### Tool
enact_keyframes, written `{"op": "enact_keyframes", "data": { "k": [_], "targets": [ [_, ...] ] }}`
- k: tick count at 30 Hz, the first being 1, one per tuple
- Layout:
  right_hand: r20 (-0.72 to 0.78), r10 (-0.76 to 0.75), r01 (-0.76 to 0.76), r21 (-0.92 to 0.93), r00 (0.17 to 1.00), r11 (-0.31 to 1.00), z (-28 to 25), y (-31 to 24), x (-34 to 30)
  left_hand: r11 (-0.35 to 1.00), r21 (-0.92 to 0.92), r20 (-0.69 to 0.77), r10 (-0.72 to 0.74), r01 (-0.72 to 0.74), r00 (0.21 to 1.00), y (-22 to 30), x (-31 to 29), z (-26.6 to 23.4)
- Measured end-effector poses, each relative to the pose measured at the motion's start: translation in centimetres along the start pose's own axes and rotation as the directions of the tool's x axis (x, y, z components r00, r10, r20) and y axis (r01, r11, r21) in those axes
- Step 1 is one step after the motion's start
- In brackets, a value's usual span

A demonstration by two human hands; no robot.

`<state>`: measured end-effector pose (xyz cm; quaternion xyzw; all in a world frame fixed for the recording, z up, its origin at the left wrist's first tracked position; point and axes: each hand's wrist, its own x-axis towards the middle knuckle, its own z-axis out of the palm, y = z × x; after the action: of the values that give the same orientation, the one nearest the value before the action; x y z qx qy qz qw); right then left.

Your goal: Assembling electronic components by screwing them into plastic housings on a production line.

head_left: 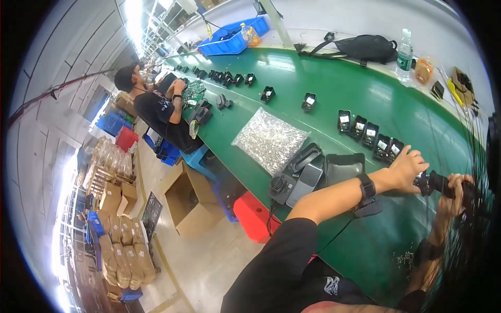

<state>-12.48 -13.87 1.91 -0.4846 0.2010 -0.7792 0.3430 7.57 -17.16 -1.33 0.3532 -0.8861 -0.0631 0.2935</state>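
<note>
My left hand [408, 171], with a dark watch on its wrist, is at the right part of the green bench. Its fingers bend over the near end of a small black housing [424, 183], which has a shiny part. Close beside it, my right hand [459, 194] wraps around a black cylindrical object [442, 185] whose kind I cannot make out; dark strands partly cover it. A row of small black housings [370, 134] with pale insides lies just beyond my left hand.
A clear bag of small metal parts [271, 138] lies left of my arm, beside grey and black plastic casings [305, 182]. Loose small screws [404, 258] lie near me. A water bottle [404, 55] and black bag [360, 49] stand at the back. A co-worker [162, 107] sits further left.
</note>
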Motion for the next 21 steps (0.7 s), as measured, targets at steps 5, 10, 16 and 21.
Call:
{"op": "enact_keyframes", "data": {
  "k": [5, 10, 16, 21],
  "targets": [
    [0.051, -0.024, 0.023, 0.02, 0.998, 1.0, 0.2, -4.7, -1.1, 0.985, -0.123, -0.243, 0.086, -0.119, 0.966, 3.0, -0.3, -0.2],
    [-0.011, -0.065, 0.065, 0.018, 0.998, 0.998, 1.6, -6.6, -2.2, 0.99, -0.067, -0.199, 0.106, -0.122, 0.974, 4.4, -0.4, -1.5],
    [-0.069, -0.006, 0.013, 0.096, 0.998, 0.995, 4.1, -10.1, -4.0, 0.975, -0.169, -0.069, 0.135, -0.145, 0.988, 7.2, -2.8, -2.9],
    [-0.029, 0.071, -0.065, 0.18, 0.997, 0.982, 3.6, -13.5, -5.4, 0.839, -0.526, 0.007, -0.16, 0.139, 0.987, 10.6, -4.6, -3.2]
  ]
}}
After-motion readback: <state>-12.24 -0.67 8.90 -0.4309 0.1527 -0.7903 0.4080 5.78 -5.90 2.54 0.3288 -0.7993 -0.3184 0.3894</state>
